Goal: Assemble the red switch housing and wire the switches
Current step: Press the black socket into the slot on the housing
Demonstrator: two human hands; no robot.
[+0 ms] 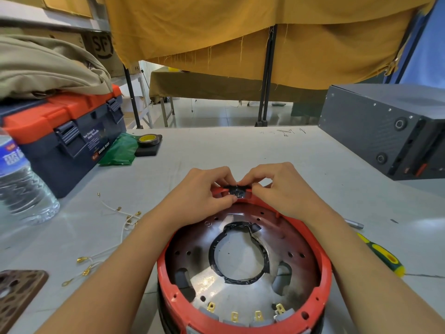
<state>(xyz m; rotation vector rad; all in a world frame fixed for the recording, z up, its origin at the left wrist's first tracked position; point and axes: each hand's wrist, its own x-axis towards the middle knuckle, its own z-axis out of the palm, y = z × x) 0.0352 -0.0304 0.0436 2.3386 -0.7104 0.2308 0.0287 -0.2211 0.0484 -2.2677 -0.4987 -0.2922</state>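
Observation:
The round red switch housing [320, 273] lies open side up on the table right in front of me. Its metal floor has a central hole ringed with black tape. Several grey switches with gold terminals [257, 317] line its near rim. At the far rim sits a small black part [237, 189]. My left hand [204, 189] and my right hand [281, 186] both pinch that black part from either side, fingertips touching it. Thin white wires with gold terminals [108, 237] lie loose on the table to the left.
A blue and orange toolbox [62, 138] and a water bottle [21, 179] stand at the left. A tape roll [148, 139] lies beyond them. A dark grey box [385, 126] stands at the right. A yellow-green screwdriver [382, 254] lies right of the housing.

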